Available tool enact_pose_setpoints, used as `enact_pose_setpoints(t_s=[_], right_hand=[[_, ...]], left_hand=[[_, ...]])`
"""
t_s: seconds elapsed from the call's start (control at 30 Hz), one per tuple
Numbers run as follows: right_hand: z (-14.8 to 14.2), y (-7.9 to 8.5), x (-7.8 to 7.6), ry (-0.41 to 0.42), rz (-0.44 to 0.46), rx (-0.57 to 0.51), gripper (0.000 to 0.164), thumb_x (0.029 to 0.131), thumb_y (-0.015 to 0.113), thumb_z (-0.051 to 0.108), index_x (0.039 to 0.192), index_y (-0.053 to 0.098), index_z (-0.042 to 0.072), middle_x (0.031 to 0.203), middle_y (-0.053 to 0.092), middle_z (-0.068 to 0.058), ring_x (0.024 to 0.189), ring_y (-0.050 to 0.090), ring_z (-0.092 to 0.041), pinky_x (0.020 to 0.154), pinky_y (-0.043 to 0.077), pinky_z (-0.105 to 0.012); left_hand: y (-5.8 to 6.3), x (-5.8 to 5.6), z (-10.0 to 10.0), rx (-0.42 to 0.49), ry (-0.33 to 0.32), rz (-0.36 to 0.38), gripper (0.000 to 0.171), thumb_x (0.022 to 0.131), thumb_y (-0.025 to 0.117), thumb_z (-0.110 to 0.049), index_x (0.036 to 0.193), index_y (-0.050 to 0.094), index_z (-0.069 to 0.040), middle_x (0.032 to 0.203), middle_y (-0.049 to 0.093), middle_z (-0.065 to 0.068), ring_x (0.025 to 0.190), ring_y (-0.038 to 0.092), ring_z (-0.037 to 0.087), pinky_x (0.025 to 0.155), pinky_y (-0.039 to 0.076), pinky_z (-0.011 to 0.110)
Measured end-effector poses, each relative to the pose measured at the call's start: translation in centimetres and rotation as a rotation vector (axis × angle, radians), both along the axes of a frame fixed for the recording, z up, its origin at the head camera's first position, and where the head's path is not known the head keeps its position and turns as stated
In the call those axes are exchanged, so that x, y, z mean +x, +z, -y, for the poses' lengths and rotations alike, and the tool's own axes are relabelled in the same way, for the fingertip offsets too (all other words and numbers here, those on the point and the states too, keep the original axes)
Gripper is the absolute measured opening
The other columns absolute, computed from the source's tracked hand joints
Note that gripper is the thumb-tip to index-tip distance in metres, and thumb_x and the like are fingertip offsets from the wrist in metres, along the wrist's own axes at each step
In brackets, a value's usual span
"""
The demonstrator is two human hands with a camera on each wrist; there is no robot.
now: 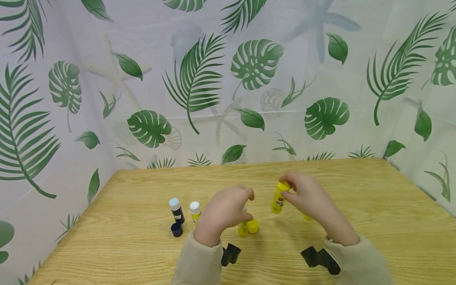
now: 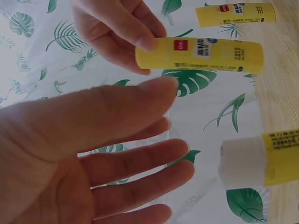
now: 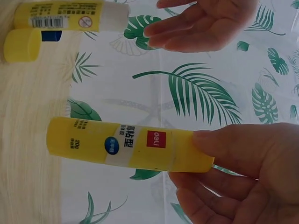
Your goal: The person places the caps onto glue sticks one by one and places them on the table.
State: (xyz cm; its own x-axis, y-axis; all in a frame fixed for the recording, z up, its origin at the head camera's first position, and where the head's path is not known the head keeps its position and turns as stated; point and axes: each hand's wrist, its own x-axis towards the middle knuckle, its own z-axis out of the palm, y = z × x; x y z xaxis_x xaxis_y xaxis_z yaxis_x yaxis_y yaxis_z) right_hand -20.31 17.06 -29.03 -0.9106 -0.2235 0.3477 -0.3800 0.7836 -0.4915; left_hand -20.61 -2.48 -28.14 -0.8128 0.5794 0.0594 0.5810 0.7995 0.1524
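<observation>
My right hand (image 1: 310, 198) pinches a capped yellow glue stick (image 1: 277, 202) at its cap end, between thumb and fingers. The stick hangs nearly upright, its lower end pointing down toward the table; in the right wrist view the glue stick (image 3: 112, 143) shows its red label. Nothing is held by my left hand (image 1: 226, 209), whose fingers are spread and loosely bent in the left wrist view. Close by that hand stands an uncapped yellow glue stick (image 2: 285, 158) with a white top. Its neighbour is a loose yellow cap (image 1: 253, 226), partly beside the left thumb.
Left of my left hand stand a dark glue stick (image 1: 178, 214) with a pale blue top and a yellow one (image 1: 194, 209) with a white top. A navy cap (image 1: 176, 229) lies before them. Another capped yellow glue stick (image 2: 236, 14) stands behind my right hand.
</observation>
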Motion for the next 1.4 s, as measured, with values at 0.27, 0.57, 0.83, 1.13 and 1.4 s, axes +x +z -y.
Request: enact_pose_setpoints(t_s=[0.27,0.57,0.83,1.13,1.4], right_hand=[[-0.5,-0.6,-0.8,0.003,0.036,0.059,0.024,0.075,0.063,-0.004,0.098,0.059,-0.009,0.089,0.061,-0.017,0.078,0.056,-0.026,0.066,0.048,-0.039],[-0.7,-1.2,-1.3,-0.024,0.07,0.095,0.023,0.075,0.063,-0.006,0.098,0.059,-0.009,0.091,0.06,-0.018,0.081,0.057,-0.028,0.068,0.048,-0.04],[-1.0,-1.6,-1.5,-0.035,0.088,0.12,0.021,0.075,0.062,-0.007,0.096,0.059,-0.009,0.091,0.06,-0.019,0.082,0.056,-0.029,0.069,0.047,-0.042],[-1.1,-1.9,-1.8,-0.041,0.097,0.154,0.019,0.074,0.062,-0.007,0.093,0.06,-0.008,0.089,0.061,-0.018,0.08,0.056,-0.028,0.069,0.047,-0.042],[-1.1,-2.1,-1.8,-0.044,0.109,0.152,0.021,0.074,0.062,-0.008,0.095,0.06,-0.009,0.091,0.06,-0.019,0.083,0.057,-0.03,0.07,0.047,-0.042]], left_hand=[[-0.2,0.0,0.0,-0.008,0.005,0.034,0.035,0.072,0.073,-0.025,0.102,0.06,-0.013,0.092,0.058,-0.003,0.065,0.05,0.006,0.059,0.043,0.021],[-0.3,0.0,-0.3,-0.015,0.0,0.076,0.037,0.072,0.073,-0.024,0.105,0.059,-0.012,0.094,0.058,-0.003,0.069,0.052,0.006,0.062,0.043,0.021],[-0.4,-0.1,-0.4,-0.023,-0.019,0.109,0.038,0.073,0.073,-0.024,0.106,0.059,-0.01,0.091,0.06,-0.001,0.07,0.054,0.008,0.062,0.043,0.022],[-0.5,-0.1,-0.5,-0.029,-0.024,0.104,0.039,0.073,0.073,-0.025,0.107,0.059,-0.01,0.094,0.061,-0.001,0.073,0.055,0.009,0.062,0.044,0.022],[-0.5,0.0,-0.4,-0.023,-0.025,0.105,0.04,0.073,0.073,-0.025,0.107,0.059,-0.01,0.093,0.06,-0.001,0.069,0.054,0.008,0.062,0.043,0.022]])
